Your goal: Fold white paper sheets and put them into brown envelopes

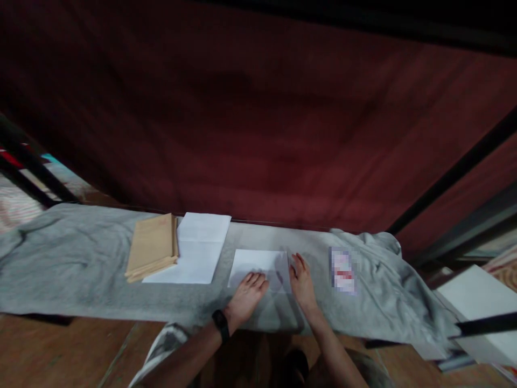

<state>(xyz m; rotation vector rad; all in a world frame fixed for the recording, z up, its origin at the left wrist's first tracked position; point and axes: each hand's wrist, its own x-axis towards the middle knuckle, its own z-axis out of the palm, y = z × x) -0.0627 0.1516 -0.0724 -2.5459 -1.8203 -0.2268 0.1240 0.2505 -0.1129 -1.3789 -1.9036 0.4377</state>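
Observation:
A white sheet of paper [258, 261] lies flat on the grey cloth in front of me; I cannot tell whether it is folded. My left hand [247, 293], with a dark watch [220, 325] on the wrist, rests palm down over the sheet's lower edge, fingers stretched out. Beside the sheet's right edge is my right hand [302, 281], fingers apart and holding nothing. Further left, larger white paper [205, 242] with a crease across it lies partly under a stack of brown envelopes [151, 242].
Grey cloth [81, 258] covers the narrow bench, bunched at the right end. A pixelated pale item [343, 272] lies right of my hands. Dark red fabric [258, 124] hangs behind, between black bars [456, 175]. A white box-like object [480, 296] stands at the far right.

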